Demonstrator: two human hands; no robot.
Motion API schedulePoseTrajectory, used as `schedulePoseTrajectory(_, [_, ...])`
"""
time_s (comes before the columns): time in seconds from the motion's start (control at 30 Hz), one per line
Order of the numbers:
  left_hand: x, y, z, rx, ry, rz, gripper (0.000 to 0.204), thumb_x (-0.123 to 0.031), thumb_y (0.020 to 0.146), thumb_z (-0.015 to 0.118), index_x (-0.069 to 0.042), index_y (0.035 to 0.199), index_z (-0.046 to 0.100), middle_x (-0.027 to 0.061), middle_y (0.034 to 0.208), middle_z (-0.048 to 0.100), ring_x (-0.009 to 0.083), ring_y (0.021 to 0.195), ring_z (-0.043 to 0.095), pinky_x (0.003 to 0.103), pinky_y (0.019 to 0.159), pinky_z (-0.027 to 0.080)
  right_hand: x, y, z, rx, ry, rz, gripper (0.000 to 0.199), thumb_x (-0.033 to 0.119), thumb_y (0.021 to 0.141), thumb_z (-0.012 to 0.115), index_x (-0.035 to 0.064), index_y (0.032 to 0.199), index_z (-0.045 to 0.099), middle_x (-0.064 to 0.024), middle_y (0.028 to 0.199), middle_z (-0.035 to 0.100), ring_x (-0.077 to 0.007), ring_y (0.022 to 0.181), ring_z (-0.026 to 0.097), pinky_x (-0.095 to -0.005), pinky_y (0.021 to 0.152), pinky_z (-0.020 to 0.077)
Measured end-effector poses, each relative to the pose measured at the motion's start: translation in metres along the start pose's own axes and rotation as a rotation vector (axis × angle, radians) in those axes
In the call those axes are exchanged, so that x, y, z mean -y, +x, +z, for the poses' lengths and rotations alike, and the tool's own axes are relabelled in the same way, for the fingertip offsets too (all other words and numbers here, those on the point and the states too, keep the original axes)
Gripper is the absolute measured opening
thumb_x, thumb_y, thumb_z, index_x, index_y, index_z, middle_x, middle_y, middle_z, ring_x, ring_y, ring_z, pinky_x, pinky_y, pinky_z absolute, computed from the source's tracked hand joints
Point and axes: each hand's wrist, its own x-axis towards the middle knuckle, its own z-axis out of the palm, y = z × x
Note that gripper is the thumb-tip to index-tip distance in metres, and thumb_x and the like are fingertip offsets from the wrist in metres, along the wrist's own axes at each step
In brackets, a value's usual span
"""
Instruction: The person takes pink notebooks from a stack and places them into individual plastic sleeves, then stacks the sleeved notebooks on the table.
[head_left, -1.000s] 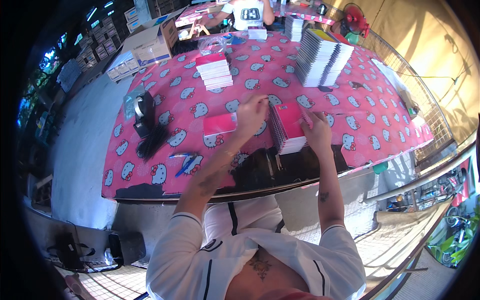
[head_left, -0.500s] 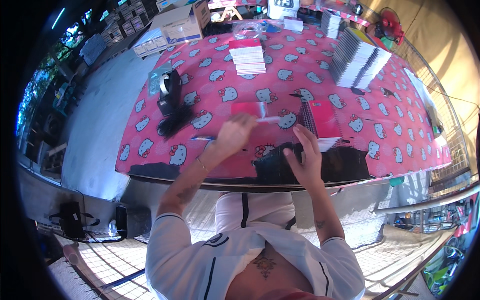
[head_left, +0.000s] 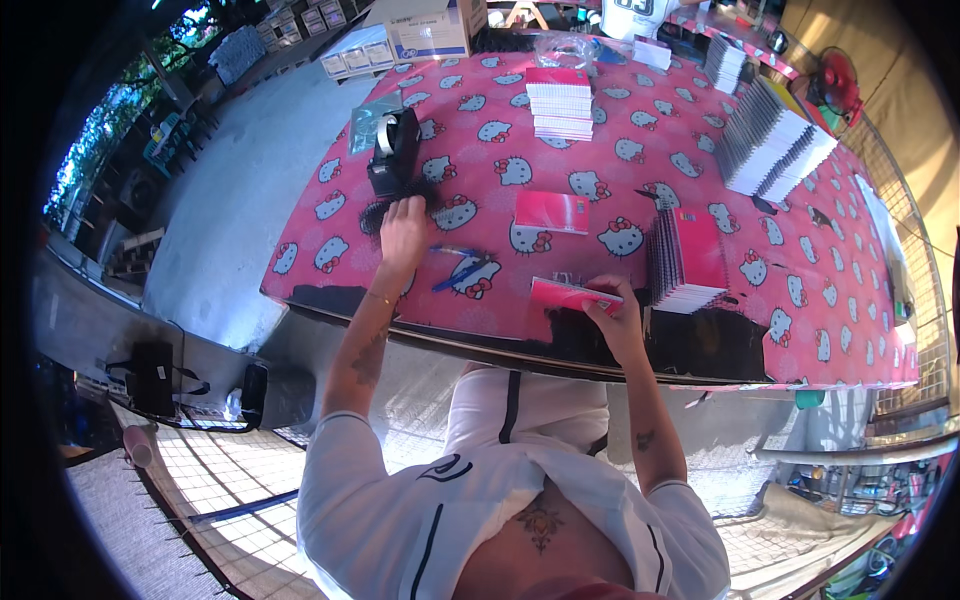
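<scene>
My right hand (head_left: 612, 308) grips a small pink notebook (head_left: 560, 292) by its right end, tilted just above the table's near side. Over to the left, my left hand (head_left: 404, 236) reaches onto a bristly black pile (head_left: 428, 197), with its fingers drawn together. What those fingers hold, if anything, is hidden. Between the hands lie blue pens (head_left: 458, 270). Another pink notebook (head_left: 552, 212) rests flat beyond the held one. Right of my right hand stands a stack of pink spiral notebooks (head_left: 688, 255).
A black tape dispenser (head_left: 396, 150) stands behind the pile. Farther back are a pink-topped notebook stack (head_left: 560, 105) and taller spiral notebook stacks (head_left: 765, 140). A cardboard box (head_left: 425, 30) sits at the far left, a red fan (head_left: 838, 80) at the far right. Dark torn patches mark the table's front edge (head_left: 680, 345).
My left hand has moved left from mid-table to the black pile. My right hand, open before, now grips a pink notebook. The whole view has shifted, with the table's contents farther right.
</scene>
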Motion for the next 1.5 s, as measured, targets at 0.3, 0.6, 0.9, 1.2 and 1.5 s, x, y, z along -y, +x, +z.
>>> schedulePoseTrajectory(0.3, [0.014,0.010,-0.003,-0.081,0.170,-0.199,0.037,-0.028,0.091,0.065,-0.008,0.122,0.062,0.0147,0.110,0.060,0.0327,0.102,0.059,0.047,0.085,0.049,0.001,-0.002,-0.003,0.034,-0.068,0.094,0.025,0.015,0.090,0.073,0.0020,0.108,0.060,-0.0021,0.098,0.061,-0.0092,0.093,0.055,-0.0244,0.085,0.0457])
schedulePoseTrajectory(0.6, [0.024,0.020,0.034,0.014,0.328,-0.156,0.039,-0.043,0.093,0.060,-0.015,0.119,0.065,0.0073,0.096,0.064,0.0294,0.091,0.064,0.046,0.074,0.050,-0.004,-0.005,0.001,-0.007,-0.045,0.112,0.027,0.016,0.090,0.073,-0.0004,0.108,0.061,-0.0040,0.099,0.063,-0.0108,0.092,0.057,-0.0253,0.084,0.0456])
schedulePoseTrajectory(0.9, [0.076,0.031,0.037,-0.021,0.318,-0.220,0.036,-0.043,0.097,0.054,-0.021,0.124,0.064,0.0109,0.089,0.067,0.0332,0.084,0.067,0.047,0.072,0.054,0.003,-0.007,0.002,-0.016,-0.021,0.129,0.027,0.016,0.091,0.073,-0.0017,0.108,0.061,-0.0026,0.098,0.065,-0.0094,0.090,0.057,-0.0243,0.082,0.0467])
schedulePoseTrajectory(1.2, [0.036,-0.001,0.002,-0.076,0.270,0.012,0.030,-0.020,0.089,0.063,-0.017,0.119,0.065,0.0097,0.103,0.063,0.0293,0.101,0.061,0.048,0.096,0.043,0.004,-0.008,-0.004,0.100,-0.058,0.128,0.033,0.015,0.092,0.071,-0.0020,0.119,0.065,-0.0064,0.109,0.068,-0.0119,0.099,0.060,-0.0262,0.090,0.0469])
schedulePoseTrajectory(1.5, [-0.057,-0.006,-0.061,0.012,-0.314,-0.126,0.034,-0.012,0.087,0.063,-0.007,0.121,0.061,0.0163,0.095,0.064,0.0379,0.085,0.066,0.045,0.070,0.054,0.007,-0.004,-0.007,0.151,-0.083,0.114,0.031,0.012,0.091,0.070,-0.0009,0.120,0.066,-0.0087,0.112,0.069,-0.0131,0.104,0.060,-0.0273,0.094,0.0462])
